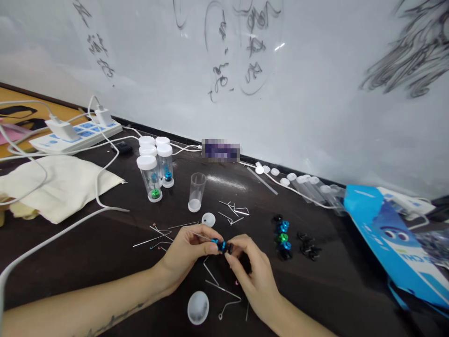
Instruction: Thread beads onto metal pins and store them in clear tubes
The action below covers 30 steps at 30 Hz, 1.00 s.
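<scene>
My left hand [187,250] pinches a thin metal pin [201,237] that carries a blue bead [220,244] and a black bead. My right hand [250,269] pinches the black bead [229,248] at the pin's tip, and the two hands meet over the dark table. Loose bent pins [233,209] lie just beyond the hands, with more pins [154,236] to the left. A row of blue, green and black beads [283,236] sits to the right of my hands. An open clear vial [196,192] stands upright behind them, its white lid [208,219] beside it.
Several capped vials [156,171] with beads stand at the back left. A power strip [75,133] with chargers and white cables, plus a cream cloth [56,185], fill the left side. Empty tubes [312,187] and a blue bag [389,238] lie on the right. A white lid [198,307] lies near me.
</scene>
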Motion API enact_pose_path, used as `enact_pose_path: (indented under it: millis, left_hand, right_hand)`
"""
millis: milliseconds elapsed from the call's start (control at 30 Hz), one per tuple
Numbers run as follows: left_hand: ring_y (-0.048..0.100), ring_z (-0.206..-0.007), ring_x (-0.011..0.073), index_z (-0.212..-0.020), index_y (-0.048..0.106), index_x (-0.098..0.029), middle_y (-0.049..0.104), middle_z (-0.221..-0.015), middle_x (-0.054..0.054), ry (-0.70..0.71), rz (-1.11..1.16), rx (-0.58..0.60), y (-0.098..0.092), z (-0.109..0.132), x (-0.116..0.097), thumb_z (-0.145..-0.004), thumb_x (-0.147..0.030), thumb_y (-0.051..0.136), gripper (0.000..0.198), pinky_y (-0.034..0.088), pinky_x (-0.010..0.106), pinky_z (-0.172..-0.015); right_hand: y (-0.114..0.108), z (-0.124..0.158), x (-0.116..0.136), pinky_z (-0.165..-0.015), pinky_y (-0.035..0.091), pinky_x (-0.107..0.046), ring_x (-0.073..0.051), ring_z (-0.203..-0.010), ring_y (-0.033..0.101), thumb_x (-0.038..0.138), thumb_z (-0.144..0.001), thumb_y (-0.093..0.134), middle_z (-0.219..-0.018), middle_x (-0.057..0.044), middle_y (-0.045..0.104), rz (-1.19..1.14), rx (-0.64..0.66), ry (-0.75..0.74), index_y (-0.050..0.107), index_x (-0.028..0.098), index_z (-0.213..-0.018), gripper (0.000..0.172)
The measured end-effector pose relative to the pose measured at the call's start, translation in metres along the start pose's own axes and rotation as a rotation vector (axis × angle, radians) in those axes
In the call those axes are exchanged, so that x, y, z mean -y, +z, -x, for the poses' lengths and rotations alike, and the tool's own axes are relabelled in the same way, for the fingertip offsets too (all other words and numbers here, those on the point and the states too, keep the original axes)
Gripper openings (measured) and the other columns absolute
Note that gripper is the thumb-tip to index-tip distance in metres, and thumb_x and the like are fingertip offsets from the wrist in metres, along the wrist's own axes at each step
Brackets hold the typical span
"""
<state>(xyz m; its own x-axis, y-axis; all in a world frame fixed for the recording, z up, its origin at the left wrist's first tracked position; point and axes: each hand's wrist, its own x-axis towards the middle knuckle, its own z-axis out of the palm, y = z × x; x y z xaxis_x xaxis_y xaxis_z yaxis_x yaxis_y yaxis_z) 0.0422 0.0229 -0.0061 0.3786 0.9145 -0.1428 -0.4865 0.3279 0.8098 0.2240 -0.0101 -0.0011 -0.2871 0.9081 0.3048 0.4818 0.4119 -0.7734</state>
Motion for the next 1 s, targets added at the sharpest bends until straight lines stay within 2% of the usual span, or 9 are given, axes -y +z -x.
enact_pose_path:
  millis: [167, 233, 333, 467, 533, 633, 800, 1000]
  left_hand:
    - [0.060, -0.065, 0.0133, -0.074, 0.077, -0.017, 0.071, -0.068, 0.001, -0.014, -0.054, 0.026, 0.0015, 0.0017, -0.0002, -0.063, -0.015, 0.082, 0.012, 0.045, 0.024, -0.068]
    - [0.061, -0.067, 0.0140, -0.073, 0.077, -0.017, 0.072, -0.069, 0.001, -0.012, -0.079, 0.048, 0.0016, 0.0022, 0.0005, -0.064, -0.015, 0.082, 0.011, 0.046, 0.025, -0.070]
    - [0.062, -0.068, 0.0150, -0.074, 0.077, -0.017, 0.072, -0.070, 0.002, -0.002, -0.112, 0.056, 0.0004, 0.0017, 0.0023, -0.066, -0.016, 0.081, 0.010, 0.047, 0.026, -0.071]
    - [0.061, -0.066, 0.0144, -0.076, 0.077, -0.017, 0.071, -0.069, 0.002, 0.005, -0.108, 0.024, -0.0015, 0.0002, 0.0036, -0.066, -0.018, 0.082, 0.012, 0.046, 0.025, -0.068]
    - [0.060, -0.065, 0.0132, -0.076, 0.077, -0.017, 0.071, -0.068, 0.001, 0.007, -0.090, 0.011, -0.0017, -0.0002, 0.0033, -0.065, -0.019, 0.083, 0.013, 0.045, 0.024, -0.066]
    - [0.060, -0.065, 0.0120, -0.076, 0.077, -0.017, 0.071, -0.068, 0.001, 0.001, -0.078, 0.024, -0.0013, 0.0001, 0.0027, -0.065, -0.018, 0.082, 0.012, 0.044, 0.023, -0.066]
    - [0.062, -0.068, 0.0132, -0.076, 0.077, -0.017, 0.073, -0.070, 0.001, -0.004, -0.099, 0.072, -0.0008, 0.0023, 0.0034, -0.067, -0.016, 0.081, 0.009, 0.046, 0.024, -0.069]
    - [0.062, -0.067, 0.0127, -0.076, 0.076, -0.017, 0.072, -0.069, 0.001, -0.009, -0.077, 0.039, -0.0013, 0.0020, 0.0036, -0.066, -0.017, 0.082, 0.011, 0.046, 0.023, -0.069]
  right_hand:
    - [-0.0013, 0.0016, 0.0010, -0.070, 0.044, -0.030, -0.017, -0.074, 0.056, 0.029, -0.094, 0.052, -0.084, -0.001, 0.056, -0.007, 0.014, 0.006, 0.053, 0.022, -0.107, 0.015]
    - [-0.0029, 0.0013, 0.0019, -0.068, 0.043, -0.030, -0.017, -0.073, 0.055, 0.032, -0.096, 0.047, -0.080, -0.001, 0.057, 0.019, 0.045, 0.015, 0.055, 0.022, -0.098, 0.013]
    - [-0.0031, 0.0012, 0.0022, -0.065, 0.041, -0.029, -0.016, -0.069, 0.053, 0.028, -0.099, 0.042, -0.075, 0.000, 0.057, 0.063, 0.071, 0.002, 0.054, 0.021, -0.083, 0.021]
    - [0.0007, 0.0033, -0.0004, -0.069, 0.045, -0.029, -0.016, -0.074, 0.056, 0.022, -0.095, 0.049, -0.084, -0.002, 0.058, 0.065, 0.015, -0.052, 0.053, 0.021, -0.094, 0.004]
    - [0.0018, 0.0042, -0.0014, -0.070, 0.046, -0.029, -0.017, -0.077, 0.057, 0.022, -0.094, 0.052, -0.088, -0.003, 0.059, 0.059, -0.004, -0.062, 0.053, 0.022, -0.099, 0.004]
    - [0.0009, 0.0038, -0.0007, -0.066, 0.044, -0.028, -0.016, -0.072, 0.056, 0.025, -0.095, 0.051, -0.080, -0.001, 0.058, 0.082, 0.014, -0.025, 0.053, 0.022, -0.094, 0.004]
    - [-0.0012, 0.0012, 0.0002, -0.062, 0.039, -0.027, -0.015, -0.063, 0.052, 0.032, -0.102, 0.036, -0.066, 0.001, 0.055, 0.056, 0.089, 0.042, 0.050, 0.021, -0.072, 0.035]
    - [-0.0013, 0.0001, -0.0021, -0.064, 0.039, -0.027, -0.014, -0.064, 0.054, 0.033, -0.103, 0.032, -0.065, 0.000, 0.056, -0.028, 0.110, 0.089, 0.051, 0.020, -0.069, 0.041]
